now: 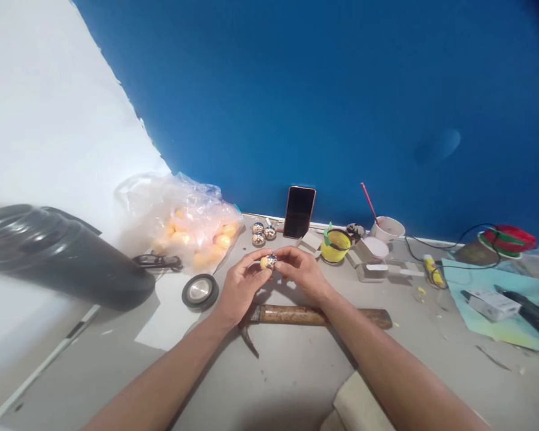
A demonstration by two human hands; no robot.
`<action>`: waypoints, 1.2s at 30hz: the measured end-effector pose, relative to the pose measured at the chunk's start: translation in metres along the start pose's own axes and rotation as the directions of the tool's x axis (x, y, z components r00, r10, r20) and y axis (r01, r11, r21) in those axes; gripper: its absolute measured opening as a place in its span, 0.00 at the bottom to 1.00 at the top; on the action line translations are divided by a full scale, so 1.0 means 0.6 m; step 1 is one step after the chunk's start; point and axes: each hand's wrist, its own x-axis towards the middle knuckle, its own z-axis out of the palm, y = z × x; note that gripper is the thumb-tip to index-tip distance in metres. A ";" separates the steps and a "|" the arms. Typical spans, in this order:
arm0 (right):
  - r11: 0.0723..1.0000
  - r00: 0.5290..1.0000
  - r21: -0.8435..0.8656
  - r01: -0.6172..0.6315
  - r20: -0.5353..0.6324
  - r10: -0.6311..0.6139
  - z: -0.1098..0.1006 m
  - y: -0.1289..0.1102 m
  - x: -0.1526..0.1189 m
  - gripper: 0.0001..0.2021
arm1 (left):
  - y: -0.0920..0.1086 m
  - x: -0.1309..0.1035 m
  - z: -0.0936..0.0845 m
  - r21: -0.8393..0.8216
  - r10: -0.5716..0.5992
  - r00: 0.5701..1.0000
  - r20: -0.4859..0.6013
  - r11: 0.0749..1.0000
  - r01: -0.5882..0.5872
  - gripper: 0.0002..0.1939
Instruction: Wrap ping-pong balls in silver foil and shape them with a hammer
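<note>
Between my two hands is a small ball (268,261), orange on its left side and shiny silver on its right. My left hand (243,281) pinches the orange side with thumb and fingers. On the silver side, the thumb and fingertips of my right hand (302,272) are closed on it. Under my wrists lies a hammer (291,315) with a worn wooden handle; its head is partly covered by my left hand. Just beyond my hands sits a group of shiny silver balls (259,238).
A plastic bag (202,209) of orange balls and a large dark bottle (72,257) stand left. A round black-rimmed disc (200,291) lies nearby. A phone (299,212) leans against the blue wall. To the right are a yellow cup (335,250), a white cup (393,228) and a small box (494,303).
</note>
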 end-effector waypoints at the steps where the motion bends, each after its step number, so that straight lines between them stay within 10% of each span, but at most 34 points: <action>1: 1.000 1.000 0.027 -0.004 0.023 0.004 0.000 0.002 0.000 0.18 | 0.002 -0.001 0.000 0.042 0.008 1.000 -0.017 0.999 -0.007 0.24; 7: 0.974 0.997 0.214 -0.074 -0.019 0.080 -0.001 0.011 0.004 0.21 | 0.003 0.000 -0.001 0.034 0.061 0.997 -0.048 0.998 -0.059 0.26; 15: 0.994 0.993 -0.003 -0.106 0.057 0.106 0.002 -0.012 0.004 0.21 | 0.006 0.003 -0.004 0.342 0.225 0.973 -0.046 0.919 -0.197 0.17; 24: 0.988 0.991 0.122 -0.099 0.103 0.086 0.002 -0.017 0.003 0.22 | 0.002 -0.001 -0.002 0.292 0.083 0.996 -0.033 0.954 -0.070 0.33; 29: 0.965 0.980 0.225 -0.133 0.174 0.094 0.004 -0.015 0.002 0.21 | 0.004 0.003 0.000 0.343 0.189 0.982 -0.013 0.923 -0.173 0.24; 36: 0.954 0.991 -0.292 -0.062 0.097 0.094 0.010 -0.026 -0.004 0.14 | 0.002 0.013 -0.012 0.266 0.124 0.983 -0.134 0.960 -0.085 0.28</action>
